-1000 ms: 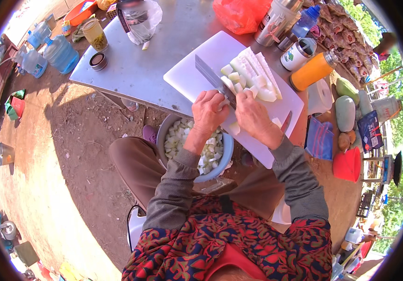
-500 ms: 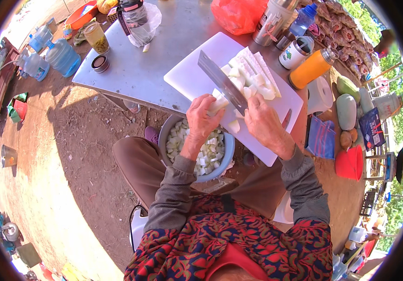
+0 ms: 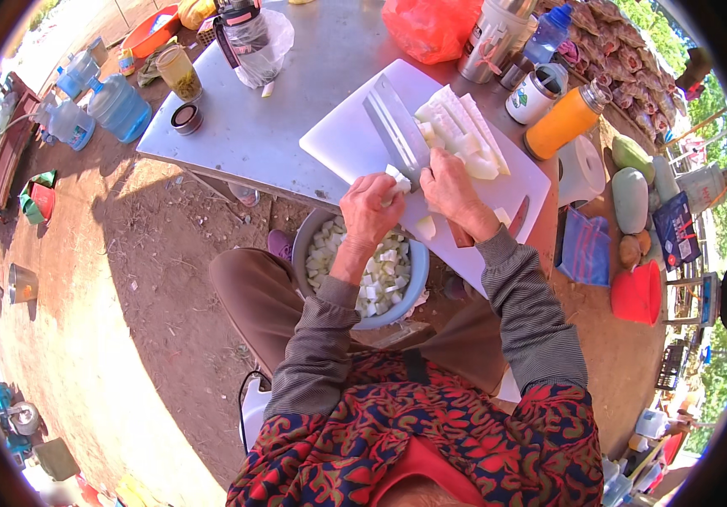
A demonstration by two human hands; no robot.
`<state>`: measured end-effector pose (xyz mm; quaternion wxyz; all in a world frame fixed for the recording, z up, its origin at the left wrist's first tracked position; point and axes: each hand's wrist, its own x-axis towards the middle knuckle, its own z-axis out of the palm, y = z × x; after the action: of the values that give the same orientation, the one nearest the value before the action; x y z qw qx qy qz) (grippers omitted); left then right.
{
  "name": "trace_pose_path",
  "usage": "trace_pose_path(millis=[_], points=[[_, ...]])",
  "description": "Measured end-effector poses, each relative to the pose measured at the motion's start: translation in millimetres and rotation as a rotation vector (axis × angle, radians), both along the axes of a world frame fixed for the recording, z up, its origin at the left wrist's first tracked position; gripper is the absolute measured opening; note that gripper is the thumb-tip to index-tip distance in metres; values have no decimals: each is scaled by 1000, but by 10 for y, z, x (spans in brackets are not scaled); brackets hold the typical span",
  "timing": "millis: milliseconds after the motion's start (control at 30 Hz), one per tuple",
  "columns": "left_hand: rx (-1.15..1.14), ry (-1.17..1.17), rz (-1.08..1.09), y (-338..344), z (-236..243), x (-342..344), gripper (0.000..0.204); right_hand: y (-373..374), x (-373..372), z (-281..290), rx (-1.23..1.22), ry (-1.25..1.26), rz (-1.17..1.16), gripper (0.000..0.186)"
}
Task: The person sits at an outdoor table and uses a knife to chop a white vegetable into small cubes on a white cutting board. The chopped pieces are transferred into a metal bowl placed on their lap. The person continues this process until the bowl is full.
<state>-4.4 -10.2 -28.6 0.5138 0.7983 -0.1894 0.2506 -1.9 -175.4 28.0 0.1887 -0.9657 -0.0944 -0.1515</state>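
Right over the cutting board (image 3: 338, 135), a broad-bladed knife (image 3: 395, 122) slants away from the person, its tip pointing to the far left and its flat side facing up; whether the blade touches the board is hard to tell. The right hand (image 3: 454, 190) grasps it, fingers closed at the near end of the blade. Just beside it, the left hand (image 3: 369, 207) is curled around some white chunks (image 3: 397, 179), which poke out past the fingers near the blade. To the right of the blade, long pale strips (image 3: 460, 135) lie side by side on the board, and a loose pale piece (image 3: 425, 226) sits closer to the person.

Below the hands, between the person's knees, a light blue basin (image 3: 422, 275) holds many white cubes (image 3: 363, 270). The board lies on a metal worktop (image 3: 296, 144), jutting past its near edge. Beyond the board are a red plastic bag (image 3: 421, 29) and a steel flask (image 3: 494, 38); to its right stand a white mug (image 3: 525, 105) and an orange bottle (image 3: 562, 125). At the worktop's left end, a jar (image 3: 180, 74) stands near a round lid (image 3: 186, 118). Farther right, on the ground, is a red bucket (image 3: 636, 293) near some pale green gourds (image 3: 630, 200).
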Motion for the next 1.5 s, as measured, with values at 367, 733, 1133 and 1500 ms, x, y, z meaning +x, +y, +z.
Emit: trace_pose_path(millis=[367, 733, 1133, 1500], points=[[-117, 0, -1, 122, -8, -161, 29, 75, -801, 620, -93, 128, 101, 19], [-50, -25, 11, 118, -47, 126, 14, 85, -344, 200, -113, 105, 33, 17], [50, -26, 65, 5, -45, 274, 14, -84, -88, 82, 82, 109, -74, 15], [130, -46, 4, 79, -37, 187, 13, 12, -57, 130, 140, 143, -140, 17]])
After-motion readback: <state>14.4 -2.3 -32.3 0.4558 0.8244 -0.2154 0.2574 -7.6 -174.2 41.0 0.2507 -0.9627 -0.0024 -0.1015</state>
